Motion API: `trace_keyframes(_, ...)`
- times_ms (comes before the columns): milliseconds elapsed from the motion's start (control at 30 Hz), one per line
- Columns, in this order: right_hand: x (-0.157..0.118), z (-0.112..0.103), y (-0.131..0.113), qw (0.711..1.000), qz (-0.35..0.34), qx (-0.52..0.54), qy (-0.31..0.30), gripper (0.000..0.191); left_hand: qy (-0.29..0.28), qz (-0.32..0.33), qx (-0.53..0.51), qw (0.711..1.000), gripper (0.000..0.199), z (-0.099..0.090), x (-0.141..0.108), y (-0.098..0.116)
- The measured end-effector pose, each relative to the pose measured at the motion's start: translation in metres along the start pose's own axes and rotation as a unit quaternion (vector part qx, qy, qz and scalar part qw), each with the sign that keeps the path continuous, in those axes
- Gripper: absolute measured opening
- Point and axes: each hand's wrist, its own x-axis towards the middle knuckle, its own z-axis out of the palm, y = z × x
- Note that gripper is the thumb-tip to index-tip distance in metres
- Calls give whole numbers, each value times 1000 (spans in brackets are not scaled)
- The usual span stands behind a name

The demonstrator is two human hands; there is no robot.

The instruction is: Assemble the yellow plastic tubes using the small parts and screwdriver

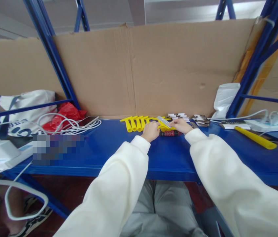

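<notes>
My left hand [151, 131] is closed at the edge of a yellow T-shaped plastic piece [164, 127], its fingers curled inward. My right hand [181, 125] pinches the right end of a flat grey strip [164, 121] that lies across this yellow piece. Under both hands, a red and black patterned handle [169, 133] rests on the blue shelf [119, 148]. Left of my hands, several yellow T-shaped pieces [134, 125] lie side by side in a row. Small black-and-white items [178, 116] are stacked just behind my right hand.
Dark and silvery packets [201, 120], a white pouch [225, 100], a yellow tube [256, 138] and a power strip [272, 125] are on the right. White cables [87, 125], a red bag [64, 115] and a cloth bag [30, 108] lie left. Cardboard [178, 65] stands behind.
</notes>
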Motion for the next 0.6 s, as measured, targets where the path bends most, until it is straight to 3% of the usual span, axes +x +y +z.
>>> trace_keyframes(300,1,0,2,999,21,-36,13,27,14,-6,-17,1000,33,0,0,1)
trace_keyframes(600,-5,-2,-8,997,43,57,-19,19,37,14,-47,998,32,2,2,-1)
